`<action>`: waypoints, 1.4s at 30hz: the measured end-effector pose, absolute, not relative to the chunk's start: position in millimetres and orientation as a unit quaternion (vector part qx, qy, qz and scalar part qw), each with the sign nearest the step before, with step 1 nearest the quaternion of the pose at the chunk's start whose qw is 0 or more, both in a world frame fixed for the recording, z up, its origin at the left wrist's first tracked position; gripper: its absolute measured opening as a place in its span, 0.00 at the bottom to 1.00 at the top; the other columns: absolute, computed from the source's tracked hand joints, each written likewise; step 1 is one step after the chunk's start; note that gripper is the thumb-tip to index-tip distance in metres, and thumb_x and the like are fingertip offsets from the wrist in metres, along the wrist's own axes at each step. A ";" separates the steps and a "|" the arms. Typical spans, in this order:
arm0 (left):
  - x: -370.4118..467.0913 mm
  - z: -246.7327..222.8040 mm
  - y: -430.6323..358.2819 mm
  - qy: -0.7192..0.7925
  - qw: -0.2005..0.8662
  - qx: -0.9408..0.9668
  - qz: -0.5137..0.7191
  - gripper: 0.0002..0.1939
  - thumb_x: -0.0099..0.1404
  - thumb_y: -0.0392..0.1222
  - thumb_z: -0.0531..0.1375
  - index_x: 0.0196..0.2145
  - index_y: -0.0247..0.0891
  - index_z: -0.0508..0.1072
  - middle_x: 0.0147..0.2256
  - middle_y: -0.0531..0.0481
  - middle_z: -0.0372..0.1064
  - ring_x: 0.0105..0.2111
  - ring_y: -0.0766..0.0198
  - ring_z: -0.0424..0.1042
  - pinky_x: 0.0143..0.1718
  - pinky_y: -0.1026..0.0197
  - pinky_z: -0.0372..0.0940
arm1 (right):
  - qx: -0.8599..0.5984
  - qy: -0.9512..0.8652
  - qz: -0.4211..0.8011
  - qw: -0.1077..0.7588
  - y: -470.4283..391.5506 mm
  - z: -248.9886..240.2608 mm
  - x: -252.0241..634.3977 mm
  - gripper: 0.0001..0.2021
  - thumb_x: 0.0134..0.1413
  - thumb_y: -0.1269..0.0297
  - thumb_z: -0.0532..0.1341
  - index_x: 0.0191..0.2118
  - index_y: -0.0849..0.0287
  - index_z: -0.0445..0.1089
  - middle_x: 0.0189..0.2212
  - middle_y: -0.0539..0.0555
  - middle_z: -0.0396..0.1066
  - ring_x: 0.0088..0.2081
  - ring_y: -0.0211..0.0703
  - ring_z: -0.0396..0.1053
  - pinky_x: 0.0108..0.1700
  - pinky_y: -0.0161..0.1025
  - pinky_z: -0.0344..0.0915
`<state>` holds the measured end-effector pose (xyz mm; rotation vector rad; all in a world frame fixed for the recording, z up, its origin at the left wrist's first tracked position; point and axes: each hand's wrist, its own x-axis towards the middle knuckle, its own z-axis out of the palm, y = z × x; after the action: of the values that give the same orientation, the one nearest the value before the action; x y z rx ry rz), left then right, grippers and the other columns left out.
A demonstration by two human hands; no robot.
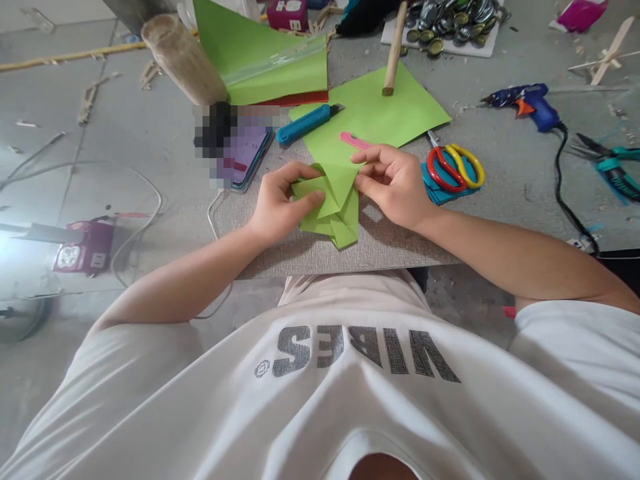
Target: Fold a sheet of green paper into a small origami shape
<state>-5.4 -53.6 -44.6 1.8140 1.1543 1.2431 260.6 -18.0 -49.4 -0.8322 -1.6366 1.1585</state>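
Note:
Both of my hands are on a folded piece of green paper (327, 200) near the table's front edge. My left hand (285, 203) grips its left side, with the thumb on top and the fingers behind. At the upper right, my right hand (393, 183) pinches a corner of the paper between thumb and fingers. The paper has several creased, overlapping flaps. Just beyond my right hand lies a pink stick (355, 140), partly covered by the fingers. A flat green sheet (380, 110) lies behind the folded paper.
A blue utility knife (304, 125), a phone (253, 150) and a standing wooden cylinder (185, 60) are beyond my left hand. To the right are red-and-yellow scissors (455, 168), a blue glue gun (530, 103) and pliers (613, 167). Bottle caps (455, 23) are heaped at the back.

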 end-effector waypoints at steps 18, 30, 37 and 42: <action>1.4 -43.0 -60.0 0.448 0.257 0.684 0.515 0.09 0.64 0.38 0.70 0.41 0.43 0.89 0.40 0.50 0.87 0.38 0.56 0.85 0.39 0.52 0.79 | -0.329 -0.668 0.474 0.470 -30.1 -42.3 253.6 0.13 0.67 0.50 0.82 0.41 0.54 0.88 0.40 0.54 0.90 0.40 0.48 0.85 0.45 0.47 0.87; -4.6 -44.9 -55.2 0.435 0.383 0.643 0.501 0.20 0.67 0.61 0.83 0.46 0.45 0.90 0.49 0.45 0.90 0.46 0.51 0.88 0.46 0.49 0.84 | -0.400 -0.655 0.499 0.403 -28.6 -35.6 256.2 0.08 0.70 0.65 0.77 0.35 0.54 0.86 0.31 0.49 0.85 0.32 0.41 0.79 0.34 0.39 0.78; -3.6 -41.2 -54.4 0.452 0.386 0.651 0.472 0.20 0.65 0.59 0.81 0.45 0.46 0.88 0.50 0.44 0.89 0.50 0.47 0.88 0.51 0.46 0.85 | -0.402 -0.623 0.543 0.395 -21.8 -40.9 255.7 0.12 0.69 0.67 0.78 0.31 0.54 0.81 0.28 0.49 0.80 0.31 0.41 0.76 0.34 0.41 0.76; -3.3 -42.4 -55.1 0.459 0.349 0.673 0.463 0.20 0.69 0.63 0.78 0.48 0.47 0.87 0.48 0.46 0.87 0.45 0.50 0.86 0.45 0.46 0.81 | -0.384 -0.653 0.540 0.367 -14.9 -40.3 261.9 0.14 0.65 0.60 0.82 0.30 0.52 0.82 0.25 0.48 0.77 0.30 0.42 0.74 0.33 0.44 0.77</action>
<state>-3.3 -55.1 -42.4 1.7449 1.1890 1.2013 261.9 -14.9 -40.3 -0.9865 -1.6788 1.3869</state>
